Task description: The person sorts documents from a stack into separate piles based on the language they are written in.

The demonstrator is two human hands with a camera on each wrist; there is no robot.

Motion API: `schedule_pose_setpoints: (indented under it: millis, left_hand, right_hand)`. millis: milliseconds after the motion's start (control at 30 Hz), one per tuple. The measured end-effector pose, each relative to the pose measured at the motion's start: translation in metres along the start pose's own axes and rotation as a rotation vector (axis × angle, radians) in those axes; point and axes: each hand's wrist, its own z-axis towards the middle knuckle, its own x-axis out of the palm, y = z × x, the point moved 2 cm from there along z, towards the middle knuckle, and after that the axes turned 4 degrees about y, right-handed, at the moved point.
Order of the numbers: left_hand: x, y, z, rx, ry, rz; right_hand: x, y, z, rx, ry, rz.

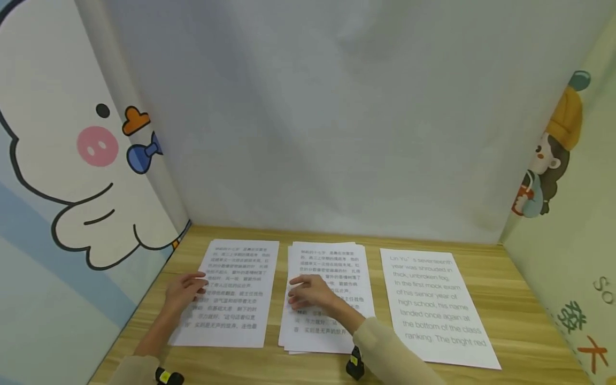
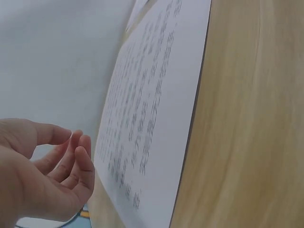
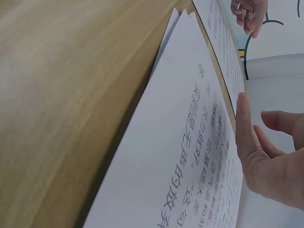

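Observation:
Three groups of printed paper lie side by side on a wooden table (image 1: 274, 369). My left hand (image 1: 184, 293) hovers over the left edge of a sheet with Chinese text (image 1: 240, 299); in the left wrist view its fingers (image 2: 84, 166) bend loosely, holding nothing. At the middle, a small stack of Chinese-text sheets (image 1: 337, 299) shows slightly uneven edges. Above the left side of that stack is my right hand (image 1: 310, 294), thumb and fingers apart and nothing between them. Farther right lies a sheet with larger English text (image 1: 433, 305), away from both hands.
A pale grey wall (image 1: 337, 117) rises behind the table's back edge. Side panels stand left and right, one with a white cartoon character (image 1: 53, 176), the other with a cartoon child (image 1: 553, 155). A black device with a yellow mark (image 1: 355, 363) sits at my right wrist.

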Motion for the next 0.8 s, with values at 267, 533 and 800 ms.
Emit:
schedule_pose_setpoints:
  millis: [267,533,800]
  left_hand:
    - [0.03,-0.021,-0.007,0.089,0.124,-0.011]
    - [0.061,-0.039,-0.022,0.13,0.29,-0.007]
    - [0.099,-0.044,-0.029,0.169,0.433,-0.011]
  right_hand:
    - [-0.019,-0.001,-0.016,0.008,-0.017,-0.004]
    - [-0.044,-0.007,-0.031,0.027,-0.055,-0.059]
    - [-0.085,-0.017,-0.059,0.062,-0.098,-0.073]
